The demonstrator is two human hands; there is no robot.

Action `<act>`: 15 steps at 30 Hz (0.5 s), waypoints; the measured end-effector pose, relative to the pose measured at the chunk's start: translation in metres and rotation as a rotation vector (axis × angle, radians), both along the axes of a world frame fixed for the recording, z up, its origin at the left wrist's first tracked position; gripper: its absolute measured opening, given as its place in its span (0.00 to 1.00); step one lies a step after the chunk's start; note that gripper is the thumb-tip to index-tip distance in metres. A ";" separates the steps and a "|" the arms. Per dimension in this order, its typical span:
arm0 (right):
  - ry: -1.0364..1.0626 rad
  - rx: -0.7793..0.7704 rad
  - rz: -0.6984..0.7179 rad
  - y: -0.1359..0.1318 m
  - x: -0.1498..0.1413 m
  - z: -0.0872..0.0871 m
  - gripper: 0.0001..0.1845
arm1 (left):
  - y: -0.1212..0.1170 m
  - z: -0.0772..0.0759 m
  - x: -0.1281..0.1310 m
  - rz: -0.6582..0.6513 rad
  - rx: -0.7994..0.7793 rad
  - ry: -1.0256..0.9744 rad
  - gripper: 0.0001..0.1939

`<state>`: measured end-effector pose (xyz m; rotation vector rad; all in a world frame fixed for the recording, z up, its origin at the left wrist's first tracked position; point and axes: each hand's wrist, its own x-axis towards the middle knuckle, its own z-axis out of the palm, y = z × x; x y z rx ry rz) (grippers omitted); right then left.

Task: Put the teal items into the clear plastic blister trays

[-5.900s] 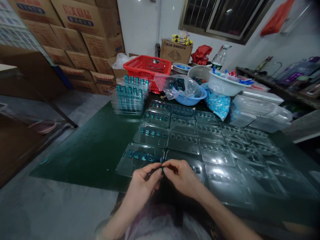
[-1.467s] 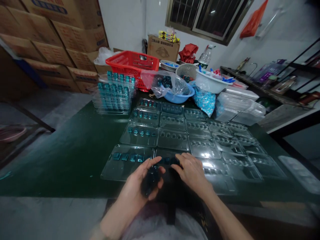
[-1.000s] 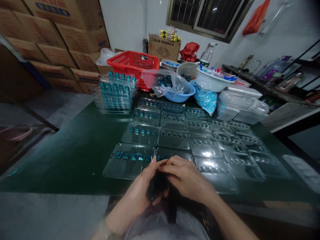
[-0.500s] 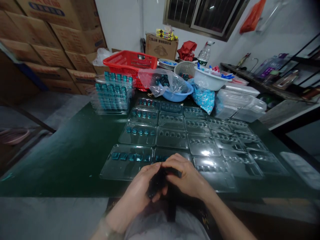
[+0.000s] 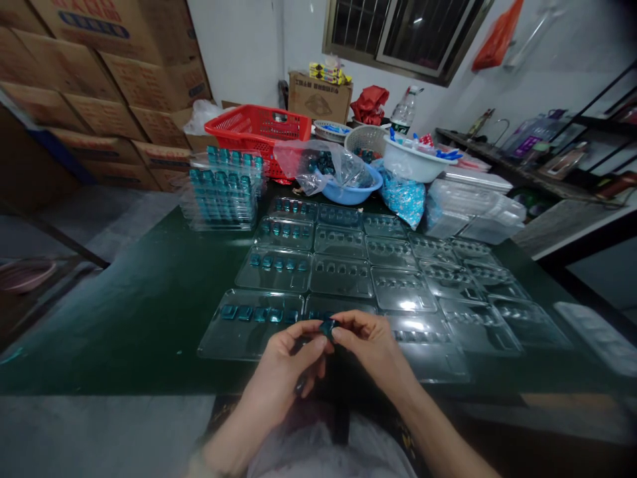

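Teal and glossy, a small block (image 5: pixel 328 327) is pinched by left hand (image 5: pixel 288 358) and right hand (image 5: pixel 372 340) fingertips near a clear blister tray (image 5: pixel 229 340); slack pressure could let it slip, and uncurling left fingers could drop the dark piece (image 5: pixel 300 384) they cradle.

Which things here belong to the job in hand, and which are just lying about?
Apparently in the job: teal piece held between left hand and right hand; clear trays; tray stack; blue basin.
Seemingly lying about: water bottle; orange bag; yellow packets.
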<state>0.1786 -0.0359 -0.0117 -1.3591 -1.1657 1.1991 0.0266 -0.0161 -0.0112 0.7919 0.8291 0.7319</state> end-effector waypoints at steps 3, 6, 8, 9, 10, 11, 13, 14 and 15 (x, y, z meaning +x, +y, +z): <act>0.171 -0.062 0.012 -0.001 -0.008 -0.003 0.13 | -0.001 -0.006 -0.002 0.069 0.092 0.110 0.13; 0.297 -0.077 0.013 -0.001 -0.013 -0.005 0.14 | -0.001 -0.010 -0.006 0.061 0.167 0.166 0.11; 0.309 -0.083 0.013 -0.002 -0.014 -0.006 0.13 | -0.001 -0.011 -0.008 0.044 0.196 0.191 0.10; 0.286 -0.084 0.010 -0.002 -0.015 -0.006 0.12 | 0.000 -0.012 -0.009 0.043 0.201 0.204 0.10; 0.249 -0.085 0.009 -0.003 -0.015 -0.006 0.13 | 0.000 -0.012 -0.010 0.044 0.201 0.213 0.10; 0.203 -0.084 0.009 -0.003 -0.015 -0.006 0.13 | 0.000 -0.012 -0.011 0.048 0.200 0.219 0.10; 0.111 -0.075 0.027 -0.004 -0.015 -0.007 0.13 | 0.001 -0.012 -0.011 0.053 0.205 0.228 0.09; 0.075 -0.064 0.043 -0.004 -0.015 -0.007 0.14 | 0.001 -0.012 -0.011 0.054 0.210 0.231 0.09; 0.049 -0.049 0.059 -0.004 -0.015 -0.007 0.14 | 0.001 -0.012 -0.012 0.049 0.213 0.233 0.09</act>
